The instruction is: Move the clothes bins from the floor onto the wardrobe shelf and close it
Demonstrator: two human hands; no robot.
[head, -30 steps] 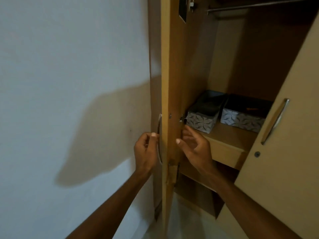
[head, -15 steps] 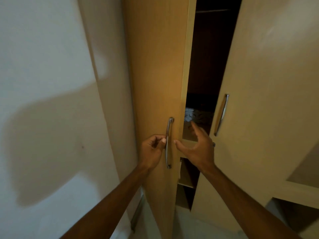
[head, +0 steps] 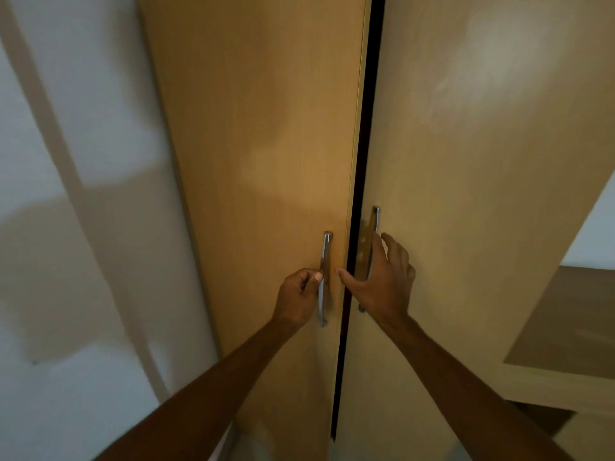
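Observation:
Two tan wardrobe doors fill the view, with only a thin dark gap (head: 361, 194) left between them. My left hand (head: 299, 296) is curled around the metal handle (head: 324, 277) of the left door (head: 259, 161). My right hand (head: 382, 277) lies with fingers spread against the right door (head: 482, 161), over its metal handle (head: 374, 227); I cannot tell whether it grips it. The clothes bins are hidden behind the doors.
A white wall (head: 66, 227) with shadows runs along the left of the wardrobe. At the right a brown shelf panel (head: 565, 327) and a dark opening (head: 545, 417) sit below a pale patch of wall.
The left door has swung almost shut and the bins have gone out of sight. My right hand has moved from the door edge onto the right door by its handle.

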